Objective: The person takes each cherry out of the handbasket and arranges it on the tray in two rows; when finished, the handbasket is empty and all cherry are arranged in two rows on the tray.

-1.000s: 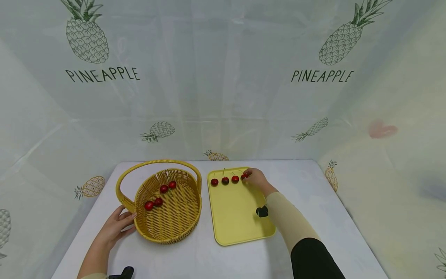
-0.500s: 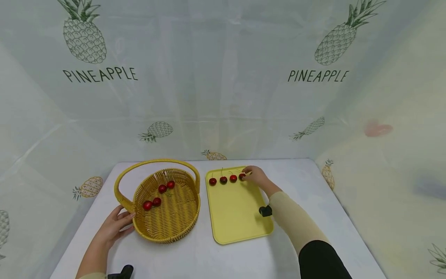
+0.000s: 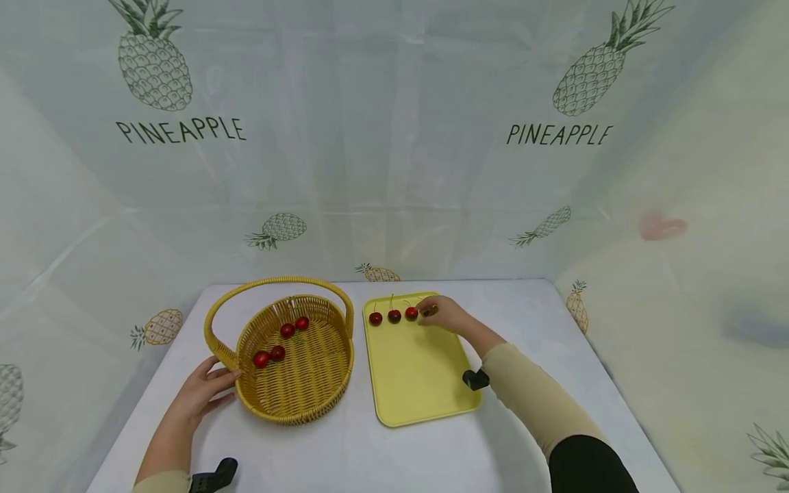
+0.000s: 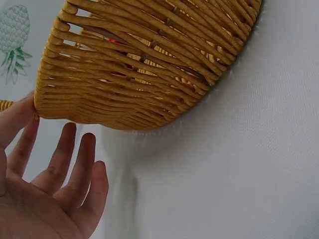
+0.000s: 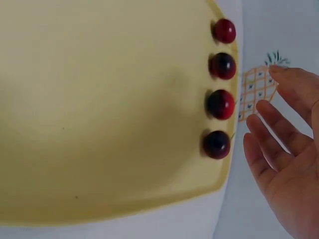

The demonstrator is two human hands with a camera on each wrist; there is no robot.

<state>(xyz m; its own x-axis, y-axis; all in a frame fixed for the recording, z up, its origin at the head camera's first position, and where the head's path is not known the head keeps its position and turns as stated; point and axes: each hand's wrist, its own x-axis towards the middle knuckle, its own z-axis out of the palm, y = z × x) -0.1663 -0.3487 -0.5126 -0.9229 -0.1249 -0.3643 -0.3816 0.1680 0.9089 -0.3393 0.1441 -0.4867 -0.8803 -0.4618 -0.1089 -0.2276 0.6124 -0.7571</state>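
Observation:
A yellow wicker basket (image 3: 302, 390) with a tall arched handle stands at left; several red cherries (image 3: 277, 353) lie inside it. At its left side, my left hand (image 3: 200, 394) holds the rim near the handle's base between thumb and forefinger, other fingers spread apart. A yellow tray (image 3: 422, 373) is on the right. Along its far edge runs a row of several dark red cherries with stems, one being a cherry (image 3: 394, 315). My right hand (image 5: 286, 144) hovers beyond the row's end, fingers apart and holding nothing. In the head view it partly covers the rightmost cherry.
Both containers stand on a white-covered table (image 3: 345, 452), a narrow gap between them. A pale curtain (image 3: 382, 171) printed with pineapples hangs behind and along the sides. Dark wrist straps (image 3: 214, 475) show on the forearms.
My right hand has let go of the rightmost cherry and its fingers have opened, drawing slightly aside. The left hand stays at the basket; the head view has shifted slightly.

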